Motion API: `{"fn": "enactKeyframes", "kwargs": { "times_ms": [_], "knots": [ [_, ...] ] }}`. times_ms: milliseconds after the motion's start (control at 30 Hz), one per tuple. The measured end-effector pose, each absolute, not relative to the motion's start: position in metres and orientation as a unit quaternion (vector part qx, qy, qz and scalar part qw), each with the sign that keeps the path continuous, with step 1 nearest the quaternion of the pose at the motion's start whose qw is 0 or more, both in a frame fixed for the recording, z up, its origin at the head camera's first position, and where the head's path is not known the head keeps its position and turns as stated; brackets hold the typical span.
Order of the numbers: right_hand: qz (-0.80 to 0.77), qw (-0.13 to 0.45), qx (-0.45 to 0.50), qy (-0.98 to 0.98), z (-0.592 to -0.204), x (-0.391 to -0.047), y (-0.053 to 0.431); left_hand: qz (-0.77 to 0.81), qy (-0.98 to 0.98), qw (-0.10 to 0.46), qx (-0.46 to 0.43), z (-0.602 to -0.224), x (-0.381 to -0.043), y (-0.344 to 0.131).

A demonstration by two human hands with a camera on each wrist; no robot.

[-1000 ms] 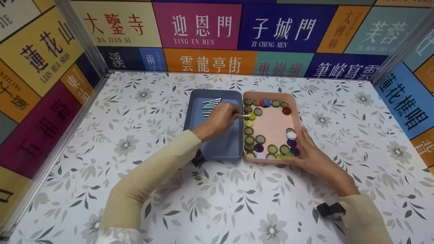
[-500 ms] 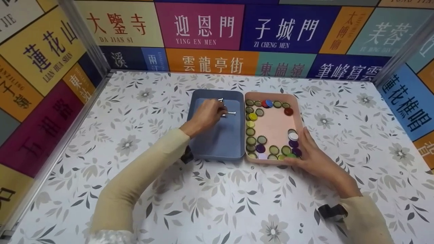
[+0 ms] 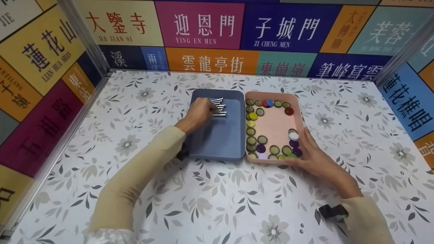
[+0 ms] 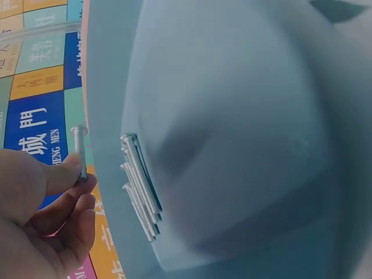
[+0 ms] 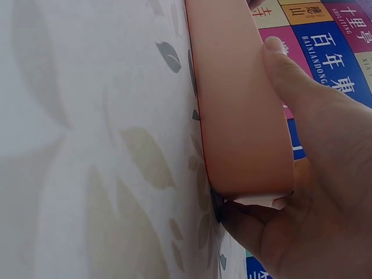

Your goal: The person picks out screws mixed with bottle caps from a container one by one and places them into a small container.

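Observation:
My left hand (image 3: 199, 111) is over the far left part of the blue tray (image 3: 218, 142). In the left wrist view, its thumb and fingers pinch one silver screw (image 4: 80, 142), head up. Several more silver screws (image 4: 139, 183) lie side by side on the tray floor, partly covered by the hand in the head view. My right hand (image 3: 317, 159) grips the near right corner of the pink tray (image 3: 274, 123), thumb along the front and fingers along the right side. The right wrist view shows that hand against the tray's outer wall (image 5: 244, 116).
Several bottle caps line the pink tray's inner edges, among them a yellow cap (image 3: 253, 116), a dark red cap (image 3: 289, 111) and a white cap (image 3: 293, 136). Both trays stand side by side on a flower-patterned tabletop (image 3: 237, 200). Colourful lettered panels (image 3: 203, 27) rise behind.
My left hand, holding a screw, has moved left from the pink tray's left edge back over the screws in the blue tray. My right hand keeps its place.

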State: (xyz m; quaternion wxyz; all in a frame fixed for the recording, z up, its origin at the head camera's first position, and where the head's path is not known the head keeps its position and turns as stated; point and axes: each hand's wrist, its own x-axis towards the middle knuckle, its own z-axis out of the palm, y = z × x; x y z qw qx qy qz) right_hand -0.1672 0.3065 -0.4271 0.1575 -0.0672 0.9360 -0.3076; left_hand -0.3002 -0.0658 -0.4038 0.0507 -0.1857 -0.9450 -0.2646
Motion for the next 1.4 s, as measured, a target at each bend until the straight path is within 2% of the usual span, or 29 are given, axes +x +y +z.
{"fn": "enactKeyframes", "kwargs": {
  "times_ms": [567, 1400],
  "knots": [
    [-0.312, 0.158, -0.067, 0.934, -0.429, -0.170, 0.308, -0.254, -0.951, 0.025, -0.176, -0.396, -0.312, -0.071],
    [-0.302, 0.155, -0.066, 0.938, -0.429, -0.168, 0.308, -0.254, -0.954, -0.027, -0.156, -0.413, -0.326, -0.060]
  ]
}}
